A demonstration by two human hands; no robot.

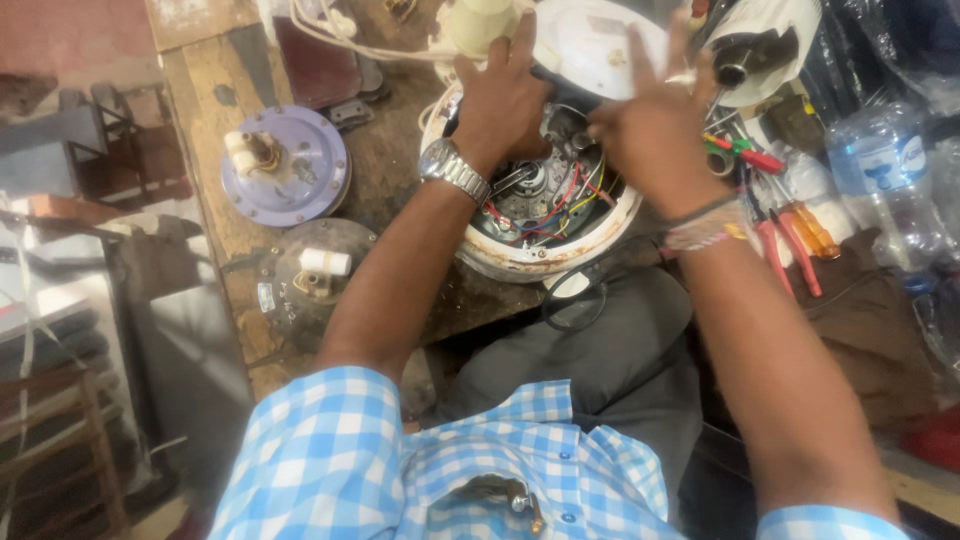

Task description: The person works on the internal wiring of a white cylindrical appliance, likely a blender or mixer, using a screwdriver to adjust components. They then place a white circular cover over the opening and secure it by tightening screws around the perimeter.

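Both hands work over an upturned white round appliance (540, 255) at the near edge of the wooden tabletop (385, 165), its open underside showing red, yellow and black wires. The left hand (505, 100) rests on the far rim, fingers spread, grip released. The right hand (655, 135) hovers just beside it, fingers splayed, grasping nothing. Red-handled pliers (780, 245) lie to the right; a purple disc (290, 165) sits well left

Both hands, left hand (505, 100) and right hand (655, 135), rest inside an opened white appliance (530, 262) full of wires.
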